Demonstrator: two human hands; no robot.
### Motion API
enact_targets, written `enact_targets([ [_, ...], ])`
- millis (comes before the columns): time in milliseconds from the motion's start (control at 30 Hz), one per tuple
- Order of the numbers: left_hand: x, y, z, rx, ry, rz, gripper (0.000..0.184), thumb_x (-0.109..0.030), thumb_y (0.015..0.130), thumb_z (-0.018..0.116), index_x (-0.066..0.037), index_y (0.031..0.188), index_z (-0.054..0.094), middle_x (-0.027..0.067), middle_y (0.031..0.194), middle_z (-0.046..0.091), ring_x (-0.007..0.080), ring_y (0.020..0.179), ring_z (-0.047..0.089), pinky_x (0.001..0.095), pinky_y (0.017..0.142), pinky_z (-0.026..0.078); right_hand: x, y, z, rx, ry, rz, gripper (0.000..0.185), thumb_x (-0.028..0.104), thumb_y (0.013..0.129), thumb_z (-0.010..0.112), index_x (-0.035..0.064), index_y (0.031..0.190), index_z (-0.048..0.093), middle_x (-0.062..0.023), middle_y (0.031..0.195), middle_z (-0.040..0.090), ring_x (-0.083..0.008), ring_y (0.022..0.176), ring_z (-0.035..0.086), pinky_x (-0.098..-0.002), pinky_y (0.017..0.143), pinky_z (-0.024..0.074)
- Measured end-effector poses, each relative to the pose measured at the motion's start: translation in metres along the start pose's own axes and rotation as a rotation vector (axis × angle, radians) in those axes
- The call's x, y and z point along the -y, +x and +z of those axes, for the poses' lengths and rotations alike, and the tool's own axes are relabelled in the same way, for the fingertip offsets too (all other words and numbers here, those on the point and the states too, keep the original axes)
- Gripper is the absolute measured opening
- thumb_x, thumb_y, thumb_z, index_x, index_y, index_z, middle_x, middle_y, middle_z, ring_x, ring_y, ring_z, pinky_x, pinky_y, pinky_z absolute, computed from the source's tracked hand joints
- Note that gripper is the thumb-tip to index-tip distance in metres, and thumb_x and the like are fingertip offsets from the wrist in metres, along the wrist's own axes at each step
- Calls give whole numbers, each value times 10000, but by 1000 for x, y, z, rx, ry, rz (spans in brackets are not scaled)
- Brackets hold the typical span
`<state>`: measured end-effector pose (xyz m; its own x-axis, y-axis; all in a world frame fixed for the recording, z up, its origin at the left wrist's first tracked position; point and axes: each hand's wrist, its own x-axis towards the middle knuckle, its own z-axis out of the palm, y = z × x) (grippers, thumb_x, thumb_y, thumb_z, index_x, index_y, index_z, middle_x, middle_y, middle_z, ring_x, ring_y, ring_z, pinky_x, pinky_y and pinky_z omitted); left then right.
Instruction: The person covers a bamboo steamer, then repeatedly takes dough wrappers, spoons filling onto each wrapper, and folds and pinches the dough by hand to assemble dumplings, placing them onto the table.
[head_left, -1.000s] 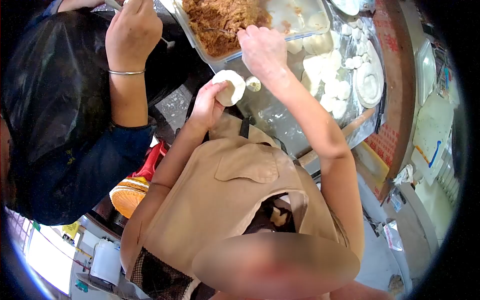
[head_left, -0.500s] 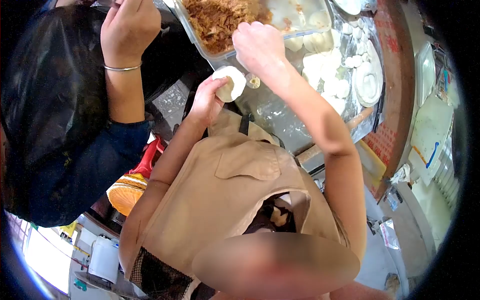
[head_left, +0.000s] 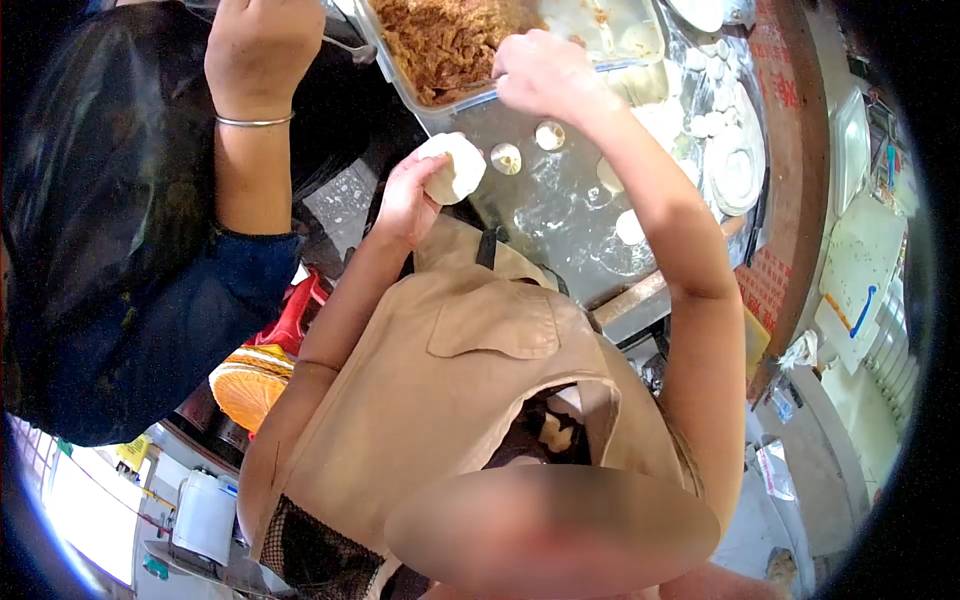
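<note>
My left hand [head_left: 408, 200] holds a round, white dough wrapper [head_left: 456, 170], thumb on its face, just above the near edge of the metal worktop. My right hand [head_left: 545, 75] is closed over the near rim of a clear plastic tub [head_left: 462, 103]. Its fingertips are turned away, so whatever they grip is hidden. Brown, shredded filling [head_left: 435, 45] fills the left part of the tub. Two small, round dough pieces, one beside the wrapper [head_left: 506, 158] and another below my right hand [head_left: 549, 135], lie on the worktop.
At left, a co-worker's hand [head_left: 262, 55] with a bangle holds a metal utensil [head_left: 350, 45]. Flour dusts the worktop [head_left: 550, 215]. White dough rounds [head_left: 735, 165] and small dough lumps [head_left: 708, 124] lie at right, near a rolling pin [head_left: 640, 292]. An orange bundle [head_left: 250, 385] sits at left.
My right hand has moved up and to the right along the tub rim, uncovering a second small dough piece. The wrapper in my left hand has shifted slightly left. More of the co-worker's utensil shows.
</note>
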<state>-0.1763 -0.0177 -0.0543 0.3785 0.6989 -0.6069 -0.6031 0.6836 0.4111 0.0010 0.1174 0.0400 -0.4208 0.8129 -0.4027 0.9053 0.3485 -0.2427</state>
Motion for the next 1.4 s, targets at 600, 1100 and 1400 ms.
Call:
enact_targets([
  [600,-2,-7,6,-112,-71,21,364,-58,858,477,69,1200,487,202,1157,595,286,1091,580,374,962,453,17,6,29,-111,-32,-5,178,141,682,512,41,666,659,-183,703,653,-348,693,655,-432,629,539],
  [1100,-21,14,52,110,-384,111,417,-196,944,318,27,1277,431,162,1276,524,309,1179,514,447,1018,413,-20,-137,1,-357,446,222,240,196,790,567,91,955,705,-119,732,634,-277,678,607,-367,625,482],
  [1400,-19,15,144,47,-267,-23,394,-226,976,296,41,1225,443,171,1210,537,304,1132,526,438,994,426,11,-198,103,-1008,-130,275,411,26,724,613,108,1125,648,-26,694,475,-189,630,534,-309,564,463],
])
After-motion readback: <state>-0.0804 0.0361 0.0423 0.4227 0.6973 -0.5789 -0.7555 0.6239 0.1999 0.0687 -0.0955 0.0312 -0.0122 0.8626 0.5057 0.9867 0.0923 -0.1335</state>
